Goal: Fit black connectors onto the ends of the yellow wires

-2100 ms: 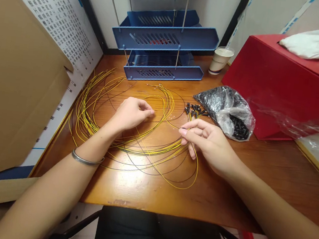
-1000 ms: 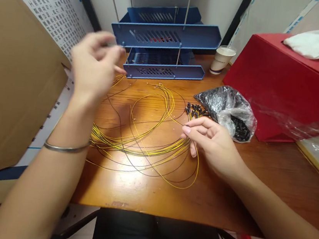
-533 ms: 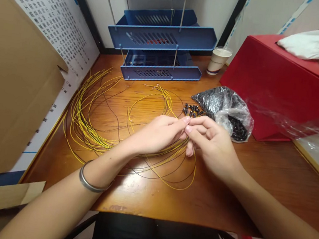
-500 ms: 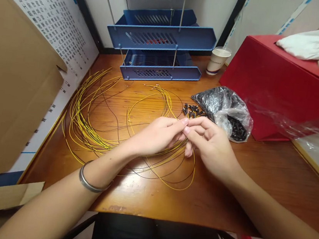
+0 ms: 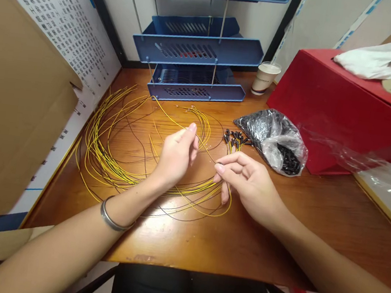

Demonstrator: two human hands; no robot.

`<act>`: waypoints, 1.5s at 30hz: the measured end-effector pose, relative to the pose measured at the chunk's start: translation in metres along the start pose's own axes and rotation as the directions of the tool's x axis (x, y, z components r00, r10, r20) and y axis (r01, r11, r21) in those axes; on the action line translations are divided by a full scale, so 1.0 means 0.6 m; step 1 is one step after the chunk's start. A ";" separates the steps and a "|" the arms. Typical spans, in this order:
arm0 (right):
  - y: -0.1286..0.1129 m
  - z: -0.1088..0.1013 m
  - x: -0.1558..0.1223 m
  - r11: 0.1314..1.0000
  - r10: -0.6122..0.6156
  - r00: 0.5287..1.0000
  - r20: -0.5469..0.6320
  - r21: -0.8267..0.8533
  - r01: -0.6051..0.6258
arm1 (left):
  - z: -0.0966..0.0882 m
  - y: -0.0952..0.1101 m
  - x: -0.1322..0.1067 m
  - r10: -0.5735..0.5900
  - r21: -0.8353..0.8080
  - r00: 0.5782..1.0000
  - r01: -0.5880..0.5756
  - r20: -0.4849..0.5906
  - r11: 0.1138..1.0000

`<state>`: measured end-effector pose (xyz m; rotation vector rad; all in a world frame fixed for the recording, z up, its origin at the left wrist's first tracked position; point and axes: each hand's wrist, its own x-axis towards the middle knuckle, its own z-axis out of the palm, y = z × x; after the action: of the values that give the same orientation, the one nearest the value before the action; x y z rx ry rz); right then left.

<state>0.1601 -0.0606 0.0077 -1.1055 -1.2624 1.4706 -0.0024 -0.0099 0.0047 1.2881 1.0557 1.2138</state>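
Observation:
A thin yellow wire (image 5: pixel 205 149) runs between my two hands and on to the upper left, over the table. My left hand (image 5: pixel 176 154) is closed on this wire, thumb on top. Thumb and index finger of my right hand (image 5: pixel 253 182) pinch its other stretch; a small dark piece seems to be at the fingertips, too hidden to name. Under both hands lies a loose coil of yellow and dark wires (image 5: pixel 108 157). Just beyond my right hand, a bunch of wire ends carries black connectors (image 5: pixel 235 137).
A clear plastic bag of small black parts (image 5: pixel 271 134) lies right of the connectors. Behind stand a blue tiered tray rack (image 5: pixel 195 89) and a paper cup (image 5: pixel 264 81). A red tissue box (image 5: pixel 314 109) is at the right, a cardboard piece (image 5: pixel 14 110) at the left.
My hands, fingertips together before, are now apart. My left hand has moved left and slightly up along the wire; my right hand has shifted slightly left and toward me.

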 end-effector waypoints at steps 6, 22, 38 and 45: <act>0.006 0.002 0.000 0.995 -0.097 0.993 -0.074 0.016 0.098 | 0.011 -0.002 -0.025 -0.022 0.129 0.916 -0.033 0.400 0.991; 0.007 0.013 -0.010 0.999 -0.023 0.997 -0.078 0.031 0.026 | -0.003 0.000 -0.011 -0.062 0.118 0.932 0.021 0.357 0.993; 0.013 0.001 0.006 0.975 -0.046 0.988 -0.145 0.210 0.076 | -0.013 0.006 0.008 -0.162 -0.056 0.973 0.174 0.165 0.983; 0.014 0.006 0.003 0.980 0.002 0.995 -0.104 0.198 0.019 | -0.007 0.007 -0.007 -0.131 0.087 0.938 0.109 0.320 0.990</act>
<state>0.1554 -0.0602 -0.0006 -1.0274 -1.0234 1.4786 -0.0070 -0.0141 0.0083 1.3984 0.9243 0.8434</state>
